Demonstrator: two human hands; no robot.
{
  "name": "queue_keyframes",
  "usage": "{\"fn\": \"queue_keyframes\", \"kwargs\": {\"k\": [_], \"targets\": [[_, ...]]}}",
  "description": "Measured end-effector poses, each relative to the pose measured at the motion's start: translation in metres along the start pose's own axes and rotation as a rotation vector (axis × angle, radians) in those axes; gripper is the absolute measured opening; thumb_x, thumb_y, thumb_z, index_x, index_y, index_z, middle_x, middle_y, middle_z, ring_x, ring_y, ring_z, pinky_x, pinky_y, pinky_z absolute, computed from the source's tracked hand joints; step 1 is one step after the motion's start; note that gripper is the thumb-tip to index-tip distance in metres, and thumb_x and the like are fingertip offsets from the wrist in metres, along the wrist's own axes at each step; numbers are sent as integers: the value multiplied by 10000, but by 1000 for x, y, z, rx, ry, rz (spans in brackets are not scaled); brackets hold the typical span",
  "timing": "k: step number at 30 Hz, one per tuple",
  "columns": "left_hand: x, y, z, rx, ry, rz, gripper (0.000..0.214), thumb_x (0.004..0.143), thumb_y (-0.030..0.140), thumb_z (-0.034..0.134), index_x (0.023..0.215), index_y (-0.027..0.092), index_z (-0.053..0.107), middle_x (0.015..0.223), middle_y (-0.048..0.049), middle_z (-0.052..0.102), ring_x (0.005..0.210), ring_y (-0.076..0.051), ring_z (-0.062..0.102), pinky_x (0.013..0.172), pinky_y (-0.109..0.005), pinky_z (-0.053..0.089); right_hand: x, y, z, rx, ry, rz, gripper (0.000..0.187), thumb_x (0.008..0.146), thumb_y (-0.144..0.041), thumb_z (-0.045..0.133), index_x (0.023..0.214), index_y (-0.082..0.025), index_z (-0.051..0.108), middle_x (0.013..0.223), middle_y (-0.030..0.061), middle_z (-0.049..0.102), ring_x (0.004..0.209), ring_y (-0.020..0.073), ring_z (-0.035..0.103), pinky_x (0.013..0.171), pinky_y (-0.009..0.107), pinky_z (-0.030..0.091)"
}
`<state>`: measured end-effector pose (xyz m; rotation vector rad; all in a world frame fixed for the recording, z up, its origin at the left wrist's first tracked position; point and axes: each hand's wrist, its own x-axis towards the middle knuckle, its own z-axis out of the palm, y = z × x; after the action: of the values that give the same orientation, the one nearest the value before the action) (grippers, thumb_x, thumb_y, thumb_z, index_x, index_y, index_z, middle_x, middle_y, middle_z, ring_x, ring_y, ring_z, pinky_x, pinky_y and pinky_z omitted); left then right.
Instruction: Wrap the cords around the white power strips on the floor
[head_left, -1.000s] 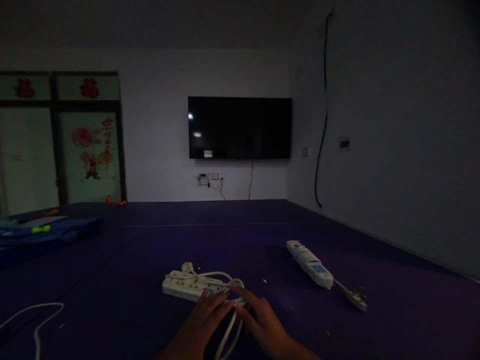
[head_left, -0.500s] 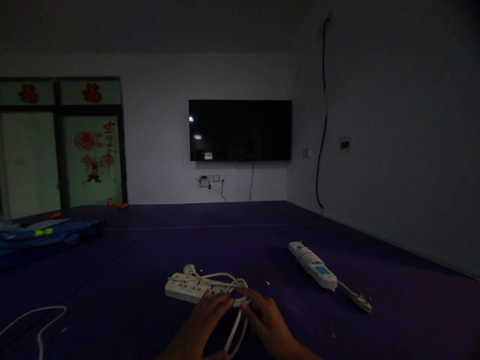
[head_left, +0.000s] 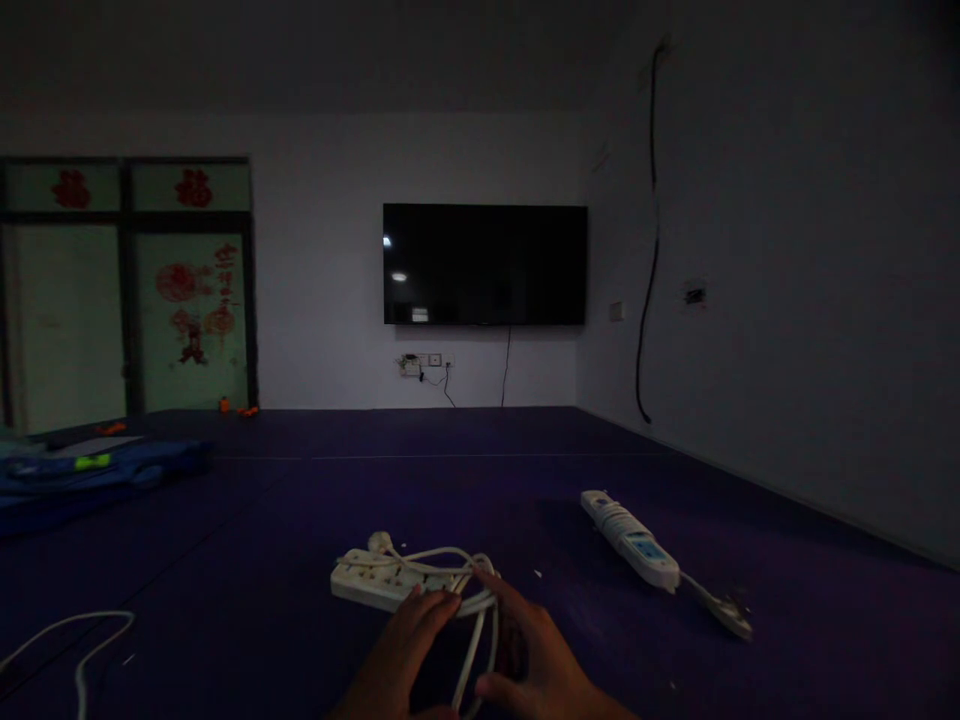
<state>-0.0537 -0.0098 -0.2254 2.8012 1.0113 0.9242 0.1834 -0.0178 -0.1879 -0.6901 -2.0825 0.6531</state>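
Observation:
A white power strip lies flat on the purple surface, its pale cable looped over its right end and running down towards me. The cable's plug rests at the strip's back edge. My left hand has its fingers stretched against the strip's near side by the loops, thumb apart. On the right, my right hand reaches its forefinger to the cable loops, with the thumb spread well away. Whether either hand presses on the cable is hard to see in the dim light.
A second white power strip, wound with its own cord, lies to the right. Another white cable curves at the lower left. Blue cloth lies at the far left. A television hangs on the back wall.
My right thumb has moved down and away from the cable, so the right hand is wider open. The left hand and the power strip have barely moved. The view has shifted slightly.

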Motion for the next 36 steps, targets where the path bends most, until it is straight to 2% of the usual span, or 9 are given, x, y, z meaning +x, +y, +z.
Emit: {"fn": "queue_keyframes", "kwargs": {"k": [4,7,11,15,18,25,28,32,36], "targets": [[-2,0,1,-30,25,-62,901,683,724,466,1427,302,181,1417,-134,393,1305,-354,324,987,-547,355,2,4,0,-21,-55,-27,1156,548,-667,686,1453,-232,113,1279,137,525,1112,311,537,906,428,440],[-3,13,-7,-58,58,-77,869,704,704,460,1424,299,192,1422,-129,386,1304,-335,335,1003,-525,349,2,5,-2,-76,-77,-34,1246,511,-609,743,1457,-234,22,1379,148,423,1213,329,451,976,455,385],[-3,23,-14,-39,85,-86,854,711,680,485,1417,287,211,1416,-132,393,1294,-320,357,1018,-503,340,3,4,-3,-157,-90,-18,1307,477,-501,798,1453,-221,-25,1410,162,375,1250,320,410,1000,441,371],[-3,6,-2,36,73,-21,867,711,668,507,1421,275,202,1394,-145,421,1268,-319,397,998,-485,372,4,3,-3,-228,-97,41,1268,476,-356,813,1455,-226,18,1408,164,375,1244,306,420,985,421,395],[-2,-4,5,62,98,44,897,694,689,504,1425,281,182,1370,-148,452,1229,-319,448,959,-473,420,3,1,-4,-232,-109,30,1216,504,-335,797,1456,-229,47,1397,159,394,1241,302,425,982,426,396],[-1,18,-12,29,106,-26,806,747,627,503,1422,298,208,1384,-121,443,1229,-281,456,970,-416,422,4,-2,-4,-265,-119,25,1212,520,-283,775,1455,-219,6,1396,174,389,1219,304,451,953,412,422],[-2,11,-7,49,94,14,843,729,649,506,1427,301,187,1374,-124,456,1219,-288,468,958,-419,432,4,-3,-3,-282,-106,42,1169,512,-272,771,1455,-222,83,1374,168,425,1184,310,490,930,407,440],[-3,-5,6,103,90,77,871,718,632,543,1432,300,169,1349,-124,484,1196,-292,491,940,-408,449,2,-7,-2,-278,-43,95,990,585,-231,716,1434,-270,209,1262,114,559,995,266,623,799,356,511],[-4,-6,8,128,104,105,853,725,613,555,1427,294,191,1322,-121,512,1173,-280,513,937,-392,456,0,-10,-3,-289,-28,93,940,605,-255,718,1423,-269,255,1292,108,534,1094,278,565,889,378,467]]}}
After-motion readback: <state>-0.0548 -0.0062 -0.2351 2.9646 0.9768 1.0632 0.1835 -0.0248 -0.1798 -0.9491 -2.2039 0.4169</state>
